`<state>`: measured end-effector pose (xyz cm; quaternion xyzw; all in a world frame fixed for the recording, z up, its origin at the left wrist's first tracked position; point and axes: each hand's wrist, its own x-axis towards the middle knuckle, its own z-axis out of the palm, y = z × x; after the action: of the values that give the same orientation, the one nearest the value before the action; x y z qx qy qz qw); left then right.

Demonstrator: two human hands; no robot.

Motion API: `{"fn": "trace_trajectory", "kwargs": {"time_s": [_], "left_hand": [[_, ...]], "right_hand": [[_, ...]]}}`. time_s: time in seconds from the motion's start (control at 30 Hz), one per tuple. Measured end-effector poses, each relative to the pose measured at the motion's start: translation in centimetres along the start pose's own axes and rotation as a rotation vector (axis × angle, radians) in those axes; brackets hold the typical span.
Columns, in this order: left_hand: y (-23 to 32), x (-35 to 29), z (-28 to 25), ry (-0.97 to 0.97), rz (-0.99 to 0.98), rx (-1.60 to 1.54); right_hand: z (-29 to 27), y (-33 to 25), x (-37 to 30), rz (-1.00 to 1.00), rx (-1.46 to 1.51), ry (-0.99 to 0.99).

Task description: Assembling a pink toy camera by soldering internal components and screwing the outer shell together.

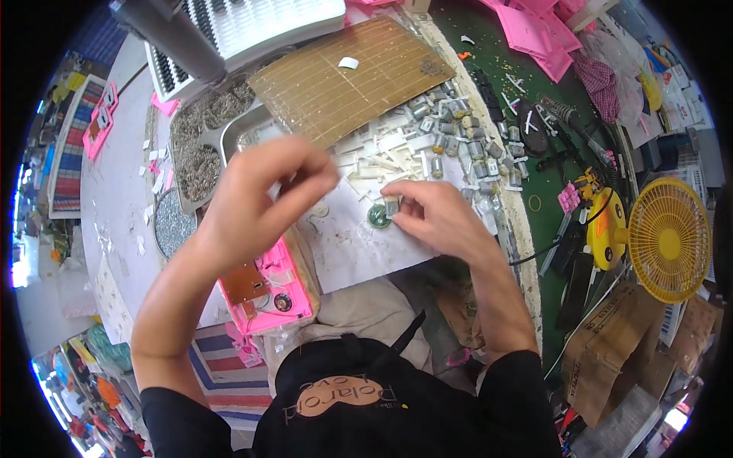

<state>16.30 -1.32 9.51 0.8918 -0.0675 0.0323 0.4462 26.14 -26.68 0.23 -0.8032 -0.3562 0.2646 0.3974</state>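
My right hand (437,217) pinches a small silver motor (392,204) between thumb and fingertips, low over the table. Against the motor's left side is a round green piece (377,217); whether it is fixed or just touching I cannot tell. Raised to the left, my left hand (275,187) is closed, thumb and forefinger pressed together and slightly blurred. What it holds, if anything, is hidden. White plastic parts (382,156) lie in a heap just beyond my right hand. Several loose silver motors (477,149) are spread behind and to the right of them.
A brown ribbed board (355,76) lies behind the heap. Metal trays of small hardware (200,153) and a round container of tiny silver pieces (174,225) stand left. A pink plastic casing (284,294) sits at the near edge. A yellow fan (664,240) stands right, off the table.
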Motion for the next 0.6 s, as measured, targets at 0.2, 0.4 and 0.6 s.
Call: {"fn": "trace_trajectory", "kwargs": {"time_s": [0.2, 0.4, 0.6], "left_hand": [[-1.7, -12.3, 0.4, 0.075, -0.555, -0.661], [-2.3, -16.8, 3.8, 0.237, -0.423, -0.746], [-1.8, -17.8, 5.9, 0.369, -0.363, -0.772]], "right_hand": [[-1.0, -0.3, 2.4, -0.054, -0.221, -0.199], [1.9, -2.4, 2.2, -0.257, -0.796, -0.12], [1.5, -3.2, 0.8, -0.187, -0.455, -0.007]]}}
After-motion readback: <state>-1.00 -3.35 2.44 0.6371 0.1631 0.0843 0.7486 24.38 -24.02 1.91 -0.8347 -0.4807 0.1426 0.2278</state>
